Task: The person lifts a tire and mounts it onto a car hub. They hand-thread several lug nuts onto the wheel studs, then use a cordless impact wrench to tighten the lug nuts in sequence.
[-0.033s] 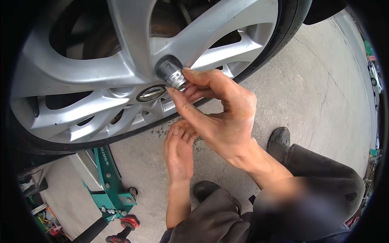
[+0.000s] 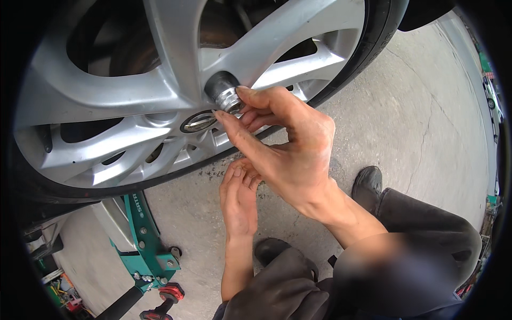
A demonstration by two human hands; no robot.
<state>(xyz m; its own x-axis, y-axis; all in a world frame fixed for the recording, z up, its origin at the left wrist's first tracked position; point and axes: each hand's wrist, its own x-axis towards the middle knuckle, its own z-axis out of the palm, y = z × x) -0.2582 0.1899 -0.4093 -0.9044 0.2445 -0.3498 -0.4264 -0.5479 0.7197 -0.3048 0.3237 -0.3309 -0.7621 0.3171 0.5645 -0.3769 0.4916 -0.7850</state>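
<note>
A cylindrical metal socket (image 2: 228,99) with a knurled band sits in the round lug hole of a silver alloy wheel (image 2: 133,90), beside the oval centre cap (image 2: 198,122). My right hand (image 2: 290,141) pinches its outer end, the thumb and forefinger on either side of it. Below, my left hand (image 2: 239,200) is held up near the tyre's lower edge with its fingers curled together. The right hand partly covers those fingertips, and I cannot make out whether anything is in them.
A green floor jack (image 2: 141,240) with a black handle stands at the lower left, under the car. Beside it is a red and black power tool (image 2: 166,301). The black tyre (image 2: 368,50) rims the wheel. My shoes (image 2: 367,188) rest on the concrete floor (image 2: 410,122).
My right hand and the socket's outer end have shifted slightly up and left, nearer the wheel. My left hand has moved a touch to the right.
</note>
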